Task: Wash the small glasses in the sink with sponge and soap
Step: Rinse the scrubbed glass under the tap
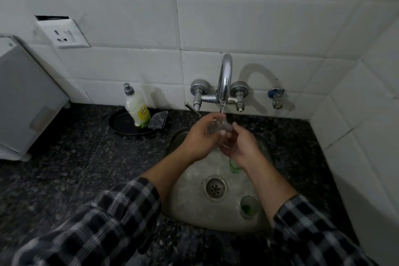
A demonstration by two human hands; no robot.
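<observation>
Both hands are working over the back of the sink point(187, 211), right under the spout of the faucet point(225, 80). Left hand point(200, 138) is wrapping its fingers round a small clear glass point(218, 126), holding it just below the spout. Right hand point(240, 146) is meeting the glass from the other side, thumb raised, fingers curled toward it. Motion blur here, so cannot tell whether it is pinching the glass or only rubbing it. No sponge is showing in either hand, and cannot tell whether water is running. Two green-tinted glasses are standing in the basin: one point(234, 167) behind the drain point(216, 187), partly hidden under the right wrist, the other point(248, 207) toward the basin's front right. Soap bottle point(138, 110) is standing on a black round tray point(118, 124) at the back edge of the bench point(64, 157), left of the sink, with a dark grey pad point(159, 120), possibly the scrubber, lying just beside it. Risks as judged: a wet or soapy glass slipping and dropping onto the steel or the green glass beneath, the right forearm tipping that glass when lowering, and the rim knocking the spout, being so close
</observation>
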